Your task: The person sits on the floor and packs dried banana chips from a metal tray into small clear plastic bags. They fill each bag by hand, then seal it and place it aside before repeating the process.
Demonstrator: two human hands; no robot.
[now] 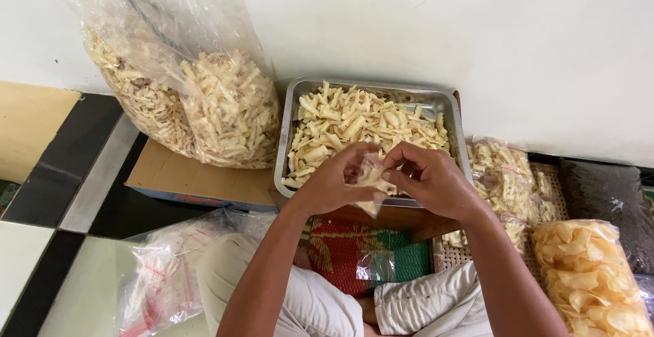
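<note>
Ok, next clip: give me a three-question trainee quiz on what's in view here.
1. What do both hands hold over the tray?
2. True or false: the big bag of sticks stands on cardboard.
3. Which lies at the picture's lower right? A) red mat B) bag of round chips C) metal tray

Key
1. A small clear bag with a few sticks in it, pinched between the left hand and right hand.
2. True.
3. B, the chips.
</note>
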